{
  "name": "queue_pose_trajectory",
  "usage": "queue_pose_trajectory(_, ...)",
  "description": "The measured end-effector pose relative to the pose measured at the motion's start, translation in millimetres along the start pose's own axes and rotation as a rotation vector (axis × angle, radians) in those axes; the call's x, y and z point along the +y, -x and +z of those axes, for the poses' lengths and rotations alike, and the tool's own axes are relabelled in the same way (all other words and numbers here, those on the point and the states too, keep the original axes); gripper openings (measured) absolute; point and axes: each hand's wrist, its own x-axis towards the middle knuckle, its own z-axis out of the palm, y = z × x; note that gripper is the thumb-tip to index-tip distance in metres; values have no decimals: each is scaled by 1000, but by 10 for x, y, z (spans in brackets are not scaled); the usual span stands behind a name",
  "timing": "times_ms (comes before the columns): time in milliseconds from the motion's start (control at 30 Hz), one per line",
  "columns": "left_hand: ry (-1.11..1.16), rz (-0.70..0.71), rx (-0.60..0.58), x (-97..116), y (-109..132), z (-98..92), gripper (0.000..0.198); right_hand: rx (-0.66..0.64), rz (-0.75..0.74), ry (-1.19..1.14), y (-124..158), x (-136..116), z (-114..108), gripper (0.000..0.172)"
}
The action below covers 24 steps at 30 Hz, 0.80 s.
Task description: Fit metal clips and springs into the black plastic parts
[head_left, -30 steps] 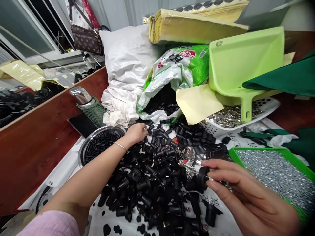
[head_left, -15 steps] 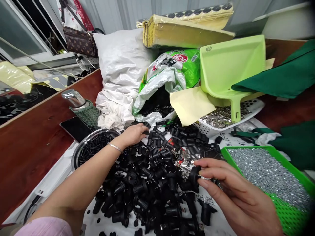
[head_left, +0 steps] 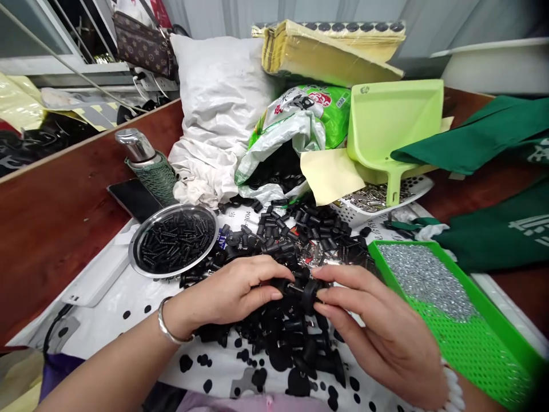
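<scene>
The left hand [head_left: 234, 289] pinches a black cylinder [head_left: 281, 284]; the right hand [head_left: 375, 323] pinches a flanged black part [head_left: 309, 294] just beside it.

You have bright, rather even light here, with only soft shadows. Small glare sits on the shiny metal cap [head_left: 136, 144] and on the rim of the steel bowl [head_left: 171, 275]. The black parts [head_left: 278, 326] lose much detail. Your wide view stretches at its edges, and the right corners become dark.
</scene>
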Motion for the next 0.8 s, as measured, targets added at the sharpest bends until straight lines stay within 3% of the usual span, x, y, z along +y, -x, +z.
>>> queue_pose_trajectory(133, 213, -11, 29, -5, 104, 41, 25, -4, -107, 116, 30, -84, 27, 14)
queue_pose_trajectory(267, 663, -231, 156, -97, 217, 225, 26, 36, -231, 122, 51, -127, 111, 17)
queue_pose_trajectory(367, 904, -355, 196, -149, 276, 382, 28, 34, -229, 86, 62, -126, 176, 19)
queue_pose_trajectory(633, 1004, -373, 248, -177, 334, 535, 24, -64, 80, -214, 124, -53, 313, 17)
queue_pose_trajectory(800, 1078, -412, 242, -190, 296, 583, 30, -165, 36, -163, 190, -1, 261, 27)
